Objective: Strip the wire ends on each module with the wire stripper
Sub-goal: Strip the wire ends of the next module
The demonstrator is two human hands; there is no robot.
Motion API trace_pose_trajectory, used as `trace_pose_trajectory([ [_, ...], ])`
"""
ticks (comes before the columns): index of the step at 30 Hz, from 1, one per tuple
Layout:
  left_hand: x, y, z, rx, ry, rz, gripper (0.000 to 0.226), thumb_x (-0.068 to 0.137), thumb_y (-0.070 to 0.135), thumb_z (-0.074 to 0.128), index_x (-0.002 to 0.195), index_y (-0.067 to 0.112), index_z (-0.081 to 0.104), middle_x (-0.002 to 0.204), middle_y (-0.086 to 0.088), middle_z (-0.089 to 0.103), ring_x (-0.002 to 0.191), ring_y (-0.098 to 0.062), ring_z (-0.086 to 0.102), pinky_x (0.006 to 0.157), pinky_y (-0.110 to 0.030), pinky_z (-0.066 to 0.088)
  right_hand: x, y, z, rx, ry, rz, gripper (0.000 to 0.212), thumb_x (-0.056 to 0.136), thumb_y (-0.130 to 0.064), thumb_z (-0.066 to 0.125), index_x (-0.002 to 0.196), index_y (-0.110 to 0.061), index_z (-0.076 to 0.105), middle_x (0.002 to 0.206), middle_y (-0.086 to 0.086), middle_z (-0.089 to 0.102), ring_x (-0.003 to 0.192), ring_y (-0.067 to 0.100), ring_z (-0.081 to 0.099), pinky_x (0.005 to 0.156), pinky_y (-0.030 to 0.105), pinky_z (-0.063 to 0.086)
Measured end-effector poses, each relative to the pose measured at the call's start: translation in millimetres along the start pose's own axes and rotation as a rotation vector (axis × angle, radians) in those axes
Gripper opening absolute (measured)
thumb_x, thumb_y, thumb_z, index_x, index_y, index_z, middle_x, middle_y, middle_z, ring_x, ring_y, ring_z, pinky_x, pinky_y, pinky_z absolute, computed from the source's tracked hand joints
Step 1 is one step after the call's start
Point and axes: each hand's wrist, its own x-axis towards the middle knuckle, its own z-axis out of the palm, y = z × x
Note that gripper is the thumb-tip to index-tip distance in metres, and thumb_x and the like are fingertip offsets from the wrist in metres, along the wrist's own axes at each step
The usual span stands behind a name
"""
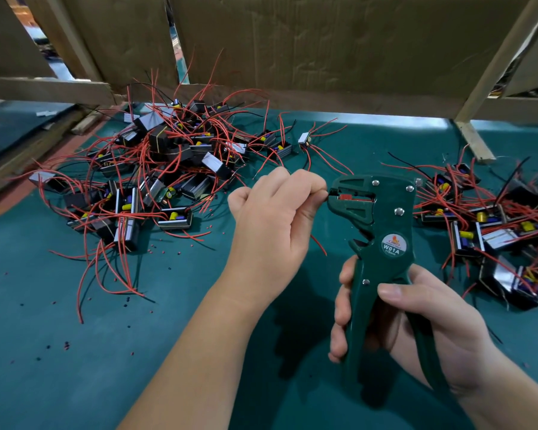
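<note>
While the right hand [416,318] grips the handles of the green wire stripper [382,231], held upright above the teal table [75,352], the left hand [274,218] is curled, its fingertips pinching a red wire [319,245] at the tool's jaws. Pile of modules [168,162] behind-left. Second pile [494,231] at right.
</note>
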Motion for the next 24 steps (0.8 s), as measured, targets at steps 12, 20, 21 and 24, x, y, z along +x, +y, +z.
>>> trace_pose_trajectory([
  [12,-4,-13,5,-0.050,-0.266,-0.101,0.014,0.098,0.030,0.037,0.095,0.024,0.049,0.070,0.018,0.045,0.075,0.005,0.043,0.088,-0.025,0.023,2,0,7,0.007,0.236,0.009,0.048,0.051,-0.027,0.086,0.084,-0.005,0.059,0.066,0.023,0.054,0.049,0.036,0.056,0.052,0.050,0.050],
  [20,-3,-24,2,0.115,-0.581,-0.087,0.011,0.097,0.035,0.050,0.087,0.030,0.052,0.077,0.022,0.063,0.085,0.001,0.048,0.087,-0.028,0.019,8,-3,2,-0.015,0.389,-0.012,0.030,0.055,-0.027,0.065,0.074,-0.007,0.054,0.058,0.014,0.047,0.038,0.028,0.044,0.041,0.036,0.044],
  [21,-3,-24,2,0.113,-0.576,-0.082,0.009,0.095,0.035,0.055,0.087,0.031,0.053,0.077,0.021,0.064,0.083,0.002,0.049,0.090,-0.028,0.020,8,-2,0,0.019,0.356,-0.007,0.031,0.055,-0.028,0.066,0.077,-0.007,0.058,0.061,0.015,0.050,0.043,0.029,0.048,0.044,0.038,0.047],
  [24,-1,-24,1,0.031,-0.504,-0.132,0.004,0.089,0.033,0.065,0.093,0.034,0.064,0.073,0.022,0.064,0.077,0.003,0.055,0.098,-0.032,0.027,7,0,-3,0.107,0.292,-0.024,0.042,0.050,-0.030,0.075,0.084,-0.008,0.066,0.070,0.017,0.057,0.056,0.033,0.058,0.054,0.045,0.053],
])
